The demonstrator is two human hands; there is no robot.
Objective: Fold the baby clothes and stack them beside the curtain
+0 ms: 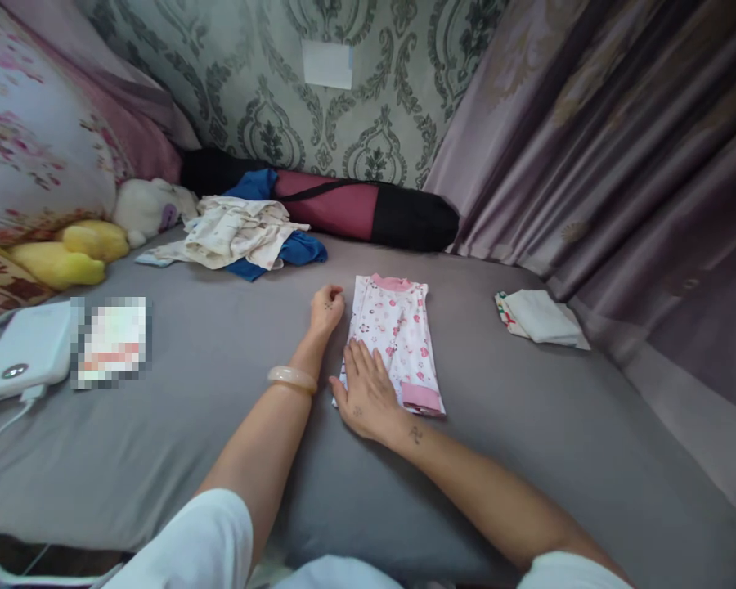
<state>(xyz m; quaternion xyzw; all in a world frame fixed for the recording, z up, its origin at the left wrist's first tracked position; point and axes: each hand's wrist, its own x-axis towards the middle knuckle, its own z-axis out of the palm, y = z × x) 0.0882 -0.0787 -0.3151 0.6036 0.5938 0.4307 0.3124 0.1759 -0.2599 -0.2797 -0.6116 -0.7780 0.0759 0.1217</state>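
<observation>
Your left hand (328,308) curls loosely farther out than your right hand (368,390), which lies flat, palm down, its forearm (484,483) slanting in from the near right.

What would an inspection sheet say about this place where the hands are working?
Surface: grey fabric cover, lightly creased.
Things at hand: white garment with pink print and pink trim, folded flat.
Clutter: crumpled cream-and-blue clothes pile; folded white cloth; yellow plush toy; white plush toy.
Hands: right hand lies flat on the garment's lower left; left hand, curled, is beside its left edge.
Cables: white cable plugged into white rectangular device.
Surroundings: grey-green patterned wall, mauve fabric curtain, long black-and-maroon fabric bag.
</observation>
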